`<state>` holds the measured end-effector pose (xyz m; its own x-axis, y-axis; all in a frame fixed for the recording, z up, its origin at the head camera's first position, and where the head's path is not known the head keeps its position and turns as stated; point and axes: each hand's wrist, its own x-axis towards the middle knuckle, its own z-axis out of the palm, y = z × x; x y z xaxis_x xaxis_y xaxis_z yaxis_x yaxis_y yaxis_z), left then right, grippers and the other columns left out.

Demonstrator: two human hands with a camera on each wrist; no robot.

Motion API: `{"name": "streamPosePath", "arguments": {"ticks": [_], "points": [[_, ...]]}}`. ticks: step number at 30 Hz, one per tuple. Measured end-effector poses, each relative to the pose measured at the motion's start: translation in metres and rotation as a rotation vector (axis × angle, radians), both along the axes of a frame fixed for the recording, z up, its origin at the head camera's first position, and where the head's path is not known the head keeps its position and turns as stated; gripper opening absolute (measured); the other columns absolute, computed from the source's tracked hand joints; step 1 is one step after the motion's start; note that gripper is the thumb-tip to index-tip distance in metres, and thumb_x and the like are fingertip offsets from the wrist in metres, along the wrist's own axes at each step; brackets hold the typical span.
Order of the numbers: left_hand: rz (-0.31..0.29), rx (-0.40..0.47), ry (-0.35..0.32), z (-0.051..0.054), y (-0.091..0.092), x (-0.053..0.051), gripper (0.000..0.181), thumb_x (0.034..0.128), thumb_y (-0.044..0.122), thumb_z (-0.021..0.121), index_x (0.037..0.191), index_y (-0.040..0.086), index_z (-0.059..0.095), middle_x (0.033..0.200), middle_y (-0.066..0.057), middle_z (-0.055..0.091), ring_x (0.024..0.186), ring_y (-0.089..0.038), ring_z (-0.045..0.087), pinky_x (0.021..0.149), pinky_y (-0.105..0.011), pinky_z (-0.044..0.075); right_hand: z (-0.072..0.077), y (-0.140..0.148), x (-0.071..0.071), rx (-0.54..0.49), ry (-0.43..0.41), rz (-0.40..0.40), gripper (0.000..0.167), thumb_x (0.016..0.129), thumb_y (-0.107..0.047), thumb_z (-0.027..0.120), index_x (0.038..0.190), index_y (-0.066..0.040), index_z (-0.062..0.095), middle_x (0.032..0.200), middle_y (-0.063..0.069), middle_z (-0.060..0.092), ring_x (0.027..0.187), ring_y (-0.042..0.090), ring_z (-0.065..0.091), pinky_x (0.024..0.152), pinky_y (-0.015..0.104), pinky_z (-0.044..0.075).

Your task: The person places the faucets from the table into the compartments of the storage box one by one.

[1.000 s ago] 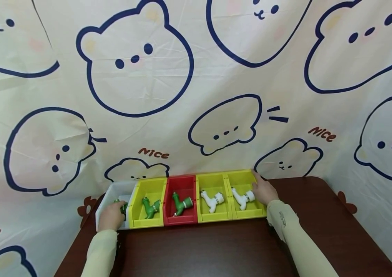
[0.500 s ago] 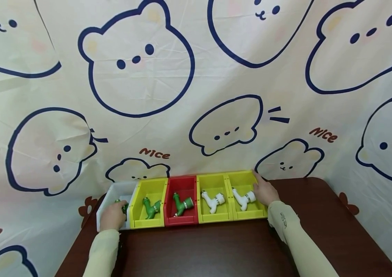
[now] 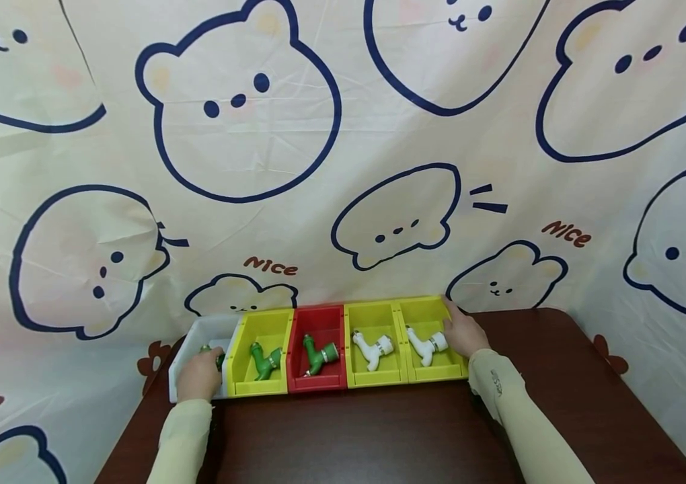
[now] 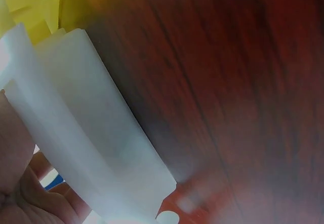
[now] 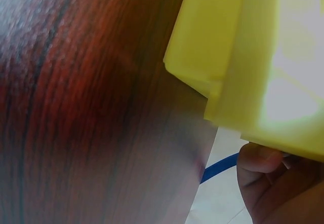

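My left hand (image 3: pixel 199 375) reaches over the front of the white bin (image 3: pixel 212 327) and grips a green faucet (image 3: pixel 220 361), which it mostly hides. In the left wrist view the bin's pale wall (image 4: pixel 111 117) covers part of the curled fingers (image 4: pixel 53 198), and the faucet is out of sight. On the far right, my right hand (image 3: pixel 466 334) holds the side wall of the end yellow bin (image 3: pixel 422 309), its index finger along the rim. Beside it in that bin lies a white faucet (image 3: pixel 426 347). The right wrist view shows bent fingers (image 5: pixel 258 158) under the yellow rim.
Between the hands the bins stand in one row. A yellow bin (image 3: pixel 264 321) and a red bin (image 3: pixel 319 319) each hold a green faucet; another yellow bin (image 3: pixel 373 314) holds a white one. The brown table (image 3: pixel 349 437) meets a printed curtain (image 3: pixel 391 148) behind.
My left hand has shifted very slightly to the right over the white bin. The right hand, the bins and the visible faucets keep their places.
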<state>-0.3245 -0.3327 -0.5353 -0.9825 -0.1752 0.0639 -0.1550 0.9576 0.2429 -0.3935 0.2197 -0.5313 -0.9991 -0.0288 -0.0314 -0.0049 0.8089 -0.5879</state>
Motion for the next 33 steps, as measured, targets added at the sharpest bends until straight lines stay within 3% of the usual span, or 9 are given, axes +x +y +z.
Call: {"name": "streamPosePath", "arguments": {"ticks": [7, 13, 24, 33], "points": [[0.006, 0.039, -0.003, 0.001, -0.0004, 0.0032, 0.041, 0.0934, 0.0, 0.061, 0.135, -0.004, 0.063, 0.128, -0.032, 0.066, 0.114, -0.049, 0.063, 0.1, -0.064, 0.049, -0.0009, 0.0, -0.0011, 0.003, 0.008, -0.004, 0.062, 0.11, -0.02, 0.041, 0.167, -0.017, 0.018, 0.089, 0.018, 0.069, 0.055, 0.022, 0.048, 0.059, 0.036, 0.041], [0.005, 0.024, -0.005, 0.002, 0.0007, 0.0048, 0.04, 0.0944, 0.0, 0.06, 0.134, -0.003, 0.063, 0.126, -0.031, 0.067, 0.112, -0.049, 0.064, 0.099, -0.064, 0.049, 0.0014, -0.0002, 0.0, 0.001, -0.015, -0.011, 0.062, 0.11, -0.021, 0.04, 0.168, -0.019, 0.018, 0.068, 0.014, 0.059, 0.052, 0.021, 0.044, 0.056, 0.037, 0.04], [-0.002, 0.012, -0.047, 0.0028, -0.0014, 0.0052, 0.038, 0.0964, 0.005, 0.059, 0.134, -0.002, 0.061, 0.122, -0.031, 0.067, 0.107, -0.047, 0.065, 0.093, -0.064, 0.05, 0.0009, -0.0022, 0.0007, 0.005, -0.015, -0.003, 0.061, 0.11, -0.021, 0.039, 0.167, -0.018, 0.018, 0.063, 0.009, 0.055, 0.05, 0.02, 0.042, 0.055, 0.036, 0.039], [0.011, 0.076, -0.055, 0.0006, -0.0029, 0.0095, 0.061, 0.0935, 0.005, 0.057, 0.153, 0.001, 0.045, 0.152, -0.031, 0.048, 0.13, -0.053, 0.052, 0.105, -0.067, 0.044, -0.0003, -0.0016, 0.0014, 0.022, -0.004, -0.004, 0.061, 0.11, -0.022, 0.04, 0.167, -0.018, 0.018, 0.063, 0.009, 0.055, 0.051, 0.021, 0.043, 0.056, 0.037, 0.04]]}}
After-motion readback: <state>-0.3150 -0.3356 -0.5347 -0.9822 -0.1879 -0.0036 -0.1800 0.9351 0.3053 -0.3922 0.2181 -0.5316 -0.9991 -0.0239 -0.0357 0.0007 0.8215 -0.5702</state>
